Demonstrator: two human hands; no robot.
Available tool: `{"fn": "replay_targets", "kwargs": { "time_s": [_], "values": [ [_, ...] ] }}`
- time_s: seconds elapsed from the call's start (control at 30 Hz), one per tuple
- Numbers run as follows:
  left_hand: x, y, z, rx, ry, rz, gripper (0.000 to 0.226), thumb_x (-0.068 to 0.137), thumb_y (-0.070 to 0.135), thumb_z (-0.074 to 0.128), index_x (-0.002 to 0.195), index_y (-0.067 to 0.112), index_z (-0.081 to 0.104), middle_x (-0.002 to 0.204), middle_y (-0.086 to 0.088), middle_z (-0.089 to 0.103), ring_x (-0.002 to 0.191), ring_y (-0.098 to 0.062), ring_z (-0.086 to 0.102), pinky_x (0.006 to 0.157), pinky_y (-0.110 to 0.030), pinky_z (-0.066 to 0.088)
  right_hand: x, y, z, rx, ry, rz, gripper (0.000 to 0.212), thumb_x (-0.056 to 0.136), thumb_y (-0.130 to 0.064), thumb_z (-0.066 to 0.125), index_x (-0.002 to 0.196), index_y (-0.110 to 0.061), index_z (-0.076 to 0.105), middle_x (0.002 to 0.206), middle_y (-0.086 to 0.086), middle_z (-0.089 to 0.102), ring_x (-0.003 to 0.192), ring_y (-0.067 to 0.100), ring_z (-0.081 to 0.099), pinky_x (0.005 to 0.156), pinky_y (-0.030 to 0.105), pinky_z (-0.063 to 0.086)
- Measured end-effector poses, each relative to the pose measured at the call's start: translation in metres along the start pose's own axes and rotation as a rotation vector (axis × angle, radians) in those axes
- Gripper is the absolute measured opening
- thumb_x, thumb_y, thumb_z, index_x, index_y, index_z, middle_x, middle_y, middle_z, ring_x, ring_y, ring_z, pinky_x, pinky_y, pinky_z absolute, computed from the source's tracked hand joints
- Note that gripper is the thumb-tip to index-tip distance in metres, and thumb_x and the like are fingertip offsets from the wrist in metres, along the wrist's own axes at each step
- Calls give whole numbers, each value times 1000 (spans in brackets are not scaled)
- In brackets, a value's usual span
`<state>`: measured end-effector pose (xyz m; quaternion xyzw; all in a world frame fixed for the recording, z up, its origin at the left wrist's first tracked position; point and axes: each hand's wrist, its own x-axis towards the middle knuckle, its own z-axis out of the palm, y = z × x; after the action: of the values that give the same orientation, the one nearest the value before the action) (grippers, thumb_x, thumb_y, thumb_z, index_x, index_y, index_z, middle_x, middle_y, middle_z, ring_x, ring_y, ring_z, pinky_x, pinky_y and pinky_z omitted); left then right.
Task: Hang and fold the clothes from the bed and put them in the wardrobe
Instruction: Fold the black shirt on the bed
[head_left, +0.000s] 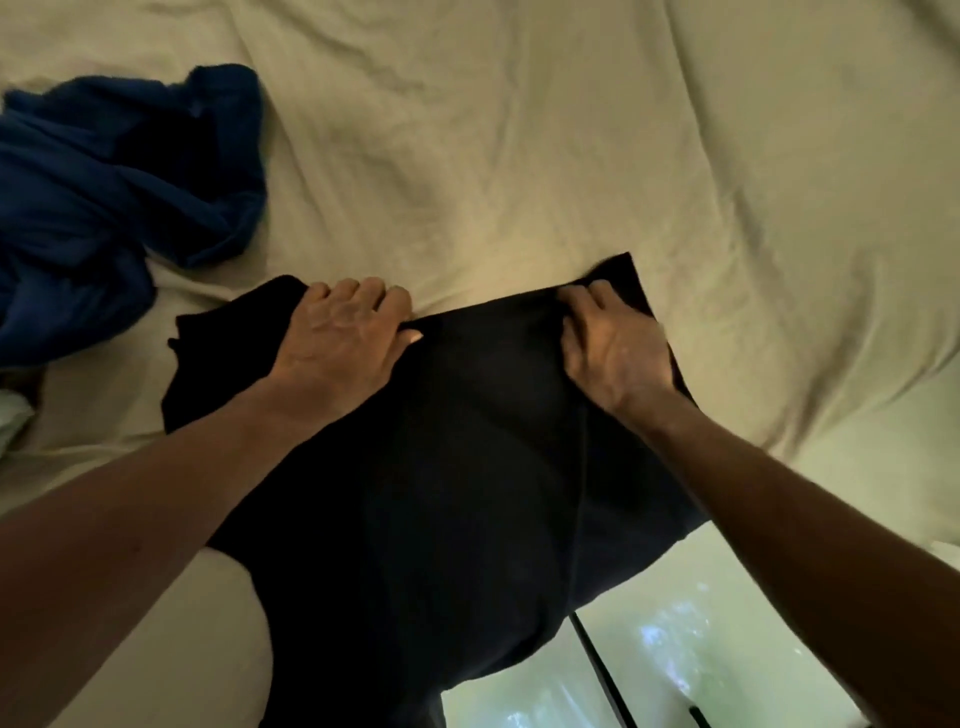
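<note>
- The black garment (467, 441) lies spread at the near edge of the bed (571, 156), its lower part hanging over that edge.
- The left hand (343, 338) grips the garment's far edge, fingers curled over it.
- The right hand (613, 348) pinches a fold near the garment's far right corner, fingers bent tight.
- A crumpled blue garment (119, 197) sits by the bed's left edge, apart from both hands.

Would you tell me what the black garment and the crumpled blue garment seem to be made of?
The black garment: soft matte knit, probably cotton jersey; it drapes limply without shine. The crumpled blue garment: thicker, fuzzy matte fabric, perhaps fleece; it bunches in soft, rounded folds.
</note>
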<state>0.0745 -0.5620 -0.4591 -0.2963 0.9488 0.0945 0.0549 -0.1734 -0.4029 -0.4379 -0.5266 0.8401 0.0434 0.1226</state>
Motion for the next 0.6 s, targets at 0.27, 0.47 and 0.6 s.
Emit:
{"fn": "replay_targets", "kwargs": {
  "time_s": [0.27, 0.47, 0.6],
  "values": [
    [-3, 0, 2, -81, 4, 9, 27, 103, 43, 51, 107, 17, 53, 97, -6, 57, 81, -28, 62, 58, -40, 49, 13, 22, 6, -76, 83, 435, 56, 109, -48, 32, 159, -23, 29, 130, 11, 54, 90, 30, 67, 61, 35, 41],
    [-3, -7, 0, -97, 20, 43, 29, 104, 45, 47, 104, 16, 51, 90, -5, 63, 72, -30, 65, 53, -39, 48, 40, 53, -10, 228, 122, 504, 32, 104, -40, 55, 130, -22, 59, 128, 7, 55, 111, 28, 61, 82, 36, 46],
    [2, -16, -2, -55, 12, 104, 34, 105, 48, 38, 103, 16, 47, 77, -1, 63, 59, -26, 63, 48, -35, 44, 51, 65, -27, 415, 27, 541, 19, 101, -32, 62, 115, -20, 65, 111, -1, 64, 99, 19, 62, 80, 31, 41]
  ]
}}
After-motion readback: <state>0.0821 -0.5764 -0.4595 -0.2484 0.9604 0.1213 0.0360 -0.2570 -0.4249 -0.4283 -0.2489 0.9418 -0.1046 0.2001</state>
